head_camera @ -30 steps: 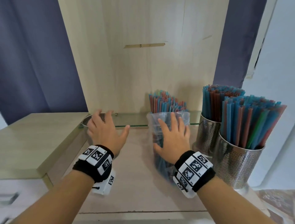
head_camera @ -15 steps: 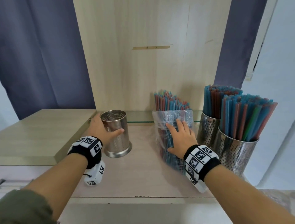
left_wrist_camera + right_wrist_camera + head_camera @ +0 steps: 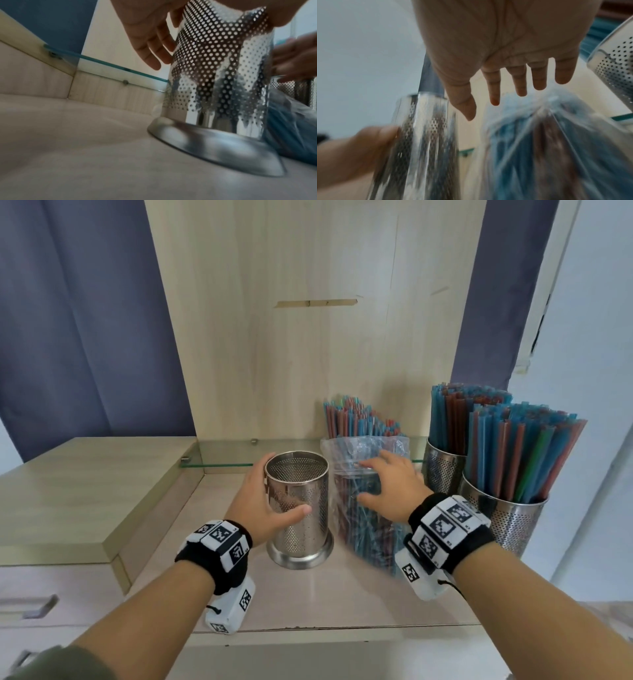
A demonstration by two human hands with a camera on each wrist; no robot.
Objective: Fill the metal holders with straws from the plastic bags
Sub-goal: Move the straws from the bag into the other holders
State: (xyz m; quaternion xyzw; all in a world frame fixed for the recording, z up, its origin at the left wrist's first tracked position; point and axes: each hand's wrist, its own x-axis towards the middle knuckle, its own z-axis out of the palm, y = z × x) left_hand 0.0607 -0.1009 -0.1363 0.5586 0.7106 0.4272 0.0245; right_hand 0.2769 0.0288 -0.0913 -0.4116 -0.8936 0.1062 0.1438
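An empty perforated metal holder [image 3: 308,484] stands upright on the pale shelf [image 3: 342,594], touching or nearly touching a clear plastic bag of blue and red straws [image 3: 363,532]. My left hand [image 3: 260,501] grips the holder, thumb across its front and fingers round its back. In the left wrist view the holder [image 3: 223,81] fills the middle under my left hand [image 3: 145,33]. My right hand [image 3: 394,491] is spread against the front of the bag. In the right wrist view my right hand [image 3: 505,40] shows straight fingers over the bag [image 3: 547,135], with the holder [image 3: 423,135] on its left.
Two metal holders packed with straws [image 3: 442,470] [image 3: 507,515] stand close on the right. More straws [image 3: 356,419] rise behind the bag on a glass shelf [image 3: 233,453]. A raised wooden counter [image 3: 85,481] borders the left, and a wooden back panel [image 3: 308,354] closes the rear.
My left hand took the empty holder from the back left and brought it right, beside the bag. My right hand stayed on the bag.
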